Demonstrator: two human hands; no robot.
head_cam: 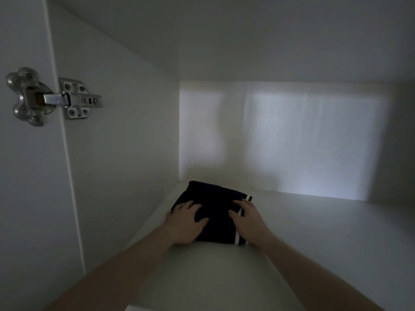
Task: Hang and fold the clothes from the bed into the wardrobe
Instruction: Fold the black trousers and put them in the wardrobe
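Now, step in hand: setting a folded garment down inside the wardrobe, judged from how both hands lie on it.
Garment place: folded dark garment (213,205) flat on the white shelf (314,243), toward the back left corner, near the left side wall (116,153) and just short of the back wall (292,135).
Garment long axis: front to back along the shelf, tilted slightly leftward at the far end; white stripe (238,236) along its right edge.
Left hand (186,223): flat on the near left part of the cloth, fingers (190,206) spread and fairly straight, pressing rather than gripping.
Right hand (248,218): flat on the near right part over the stripe, fingers spread, nothing pinched.
Nearer hand: neither; both sit on the near half, far half uncovered.
Relation for the next move: cloth lies under and beyond the fingertips, so withdrawal likely means lifting straight off toward the front without dragging the fold.
Other: metal door hinge (54,97) at the left.
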